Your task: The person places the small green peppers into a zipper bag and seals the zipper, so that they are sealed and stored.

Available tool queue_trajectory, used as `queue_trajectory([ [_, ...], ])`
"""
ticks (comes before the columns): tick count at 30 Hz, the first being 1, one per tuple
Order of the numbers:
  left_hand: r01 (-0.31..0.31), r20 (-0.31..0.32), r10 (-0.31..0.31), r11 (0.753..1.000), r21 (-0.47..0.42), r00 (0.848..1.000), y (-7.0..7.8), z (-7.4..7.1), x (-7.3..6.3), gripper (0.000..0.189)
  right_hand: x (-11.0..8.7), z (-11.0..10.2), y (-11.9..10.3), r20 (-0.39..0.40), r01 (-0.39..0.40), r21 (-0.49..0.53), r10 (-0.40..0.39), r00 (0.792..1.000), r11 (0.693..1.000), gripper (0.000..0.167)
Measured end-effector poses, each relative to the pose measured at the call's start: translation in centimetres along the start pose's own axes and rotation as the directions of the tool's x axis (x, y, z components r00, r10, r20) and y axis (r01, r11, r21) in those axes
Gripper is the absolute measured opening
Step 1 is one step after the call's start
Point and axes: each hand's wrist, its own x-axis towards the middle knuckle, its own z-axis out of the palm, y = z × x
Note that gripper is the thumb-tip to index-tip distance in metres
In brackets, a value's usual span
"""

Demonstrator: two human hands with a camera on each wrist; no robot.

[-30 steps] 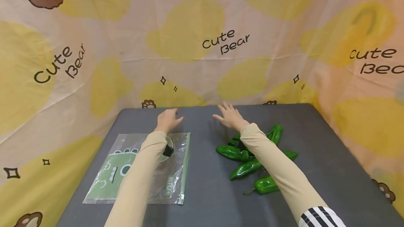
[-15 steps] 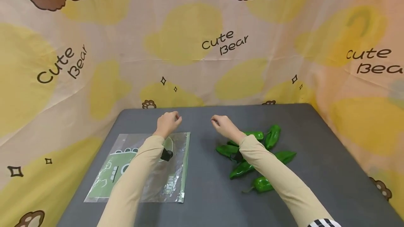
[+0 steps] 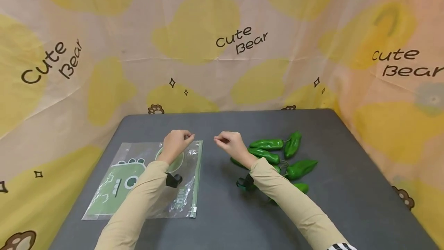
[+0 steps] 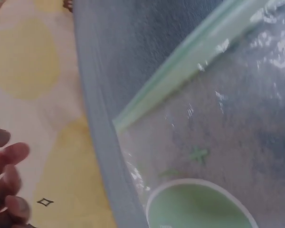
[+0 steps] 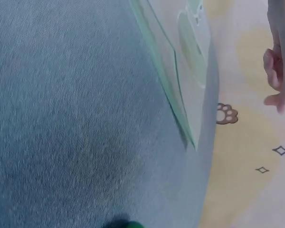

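Above the far part of a clear zip bag [image 3: 119, 188] is my left hand [image 3: 175, 144], its fingers curled in with the thumb alongside. The bag lies flat, with a green cartoon print and a green zip edge with a slider on its right. Separate curled fingers [image 4: 12, 185] show in the left wrist view with nothing between them. Level with it, my right hand [image 3: 233, 145] holds nothing, fingers curled and thumb near the index fingertip. It hovers left of several green peppers [image 3: 300, 169], some partly hidden behind the right forearm.
A grey table [image 3: 222, 219] bears the bag at left and the peppers at right. A patterned cloth [image 3: 194, 30] rises behind the table and along both sides. Black devices sit on both wrists.
From spread fingers, both hands have curled in. The right hand has come left and nearer, and the left has come slightly nearer. The head view has shifted slightly; bag and peppers lie as before.
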Motion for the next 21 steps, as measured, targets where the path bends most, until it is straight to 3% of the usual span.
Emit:
queue_trajectory([
  [5,-0.062,-0.182,0.04,0.991,-0.116,0.982,1.2,0.3,-0.6,0.012,0.3,-0.4,-0.9,-0.049,-0.045,0.037,0.047,0.998,0.998,0.009],
  [9,-0.061,-0.213,0.021,0.98,-0.188,0.977,1.7,1.1,-1.4,0.012,0.4,-1.1,-2.8,-0.09,-0.073,0.048,0.077,0.993,0.996,0.008],
  [11,-0.023,-0.165,-0.008,0.982,-0.186,0.986,1.8,1.3,-1.8,0.012,0.5,-1.3,-3.7,-0.107,-0.063,0.054,0.068,0.992,0.997,0.009],
  [13,0.027,-0.074,-0.04,0.987,-0.16,0.996,1.8,1.6,-2.4,0.014,0.3,-1.1,-3.7,-0.117,-0.051,0.069,0.059,0.991,0.996,0.01],
  [15,0.088,0.037,-0.084,0.989,-0.118,0.996,2.0,1.9,-3.1,0.018,0.0,-1.0,-3.9,-0.114,-0.051,0.076,0.06,0.992,0.996,0.01],
  [18,0.169,0.169,-0.158,0.984,-0.052,0.973,2.3,2.4,-4.1,0.034,-0.6,-0.9,-4.0,-0.111,-0.041,0.08,0.05,0.993,0.996,0.01],
  [21,0.22,0.243,-0.209,0.975,-0.018,0.947,2.7,2.6,-4.7,0.043,-0.9,-0.9,-4.0,-0.131,-0.023,0.078,0.033,0.991,0.997,0.012],
])
